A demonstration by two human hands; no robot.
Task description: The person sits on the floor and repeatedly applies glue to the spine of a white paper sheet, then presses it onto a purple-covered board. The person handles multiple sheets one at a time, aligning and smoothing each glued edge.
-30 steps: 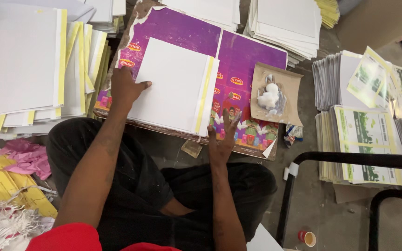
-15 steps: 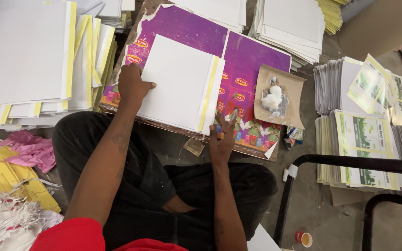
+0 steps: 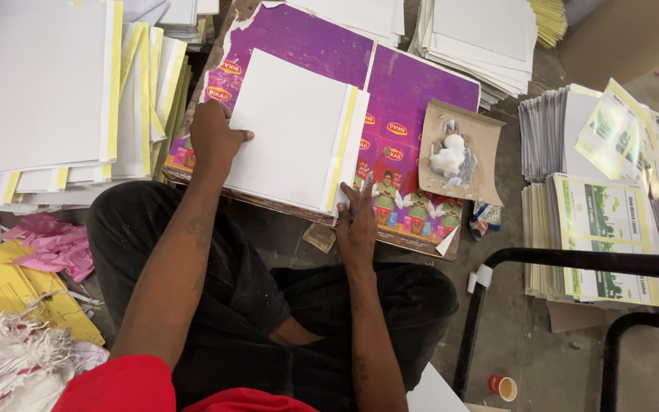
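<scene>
A seated person's left hand pressed flat, fingers spread, on the left edge of a white sheet, while the right hand, open, touched its lower right corner atop a purple printed board; a glue-smeared card lay just right.

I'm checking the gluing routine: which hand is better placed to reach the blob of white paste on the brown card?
Right, probably. The right hand rests at the white sheet's near corner, close to the brown card with paste. The left hand presses the sheet's far edge.
</scene>
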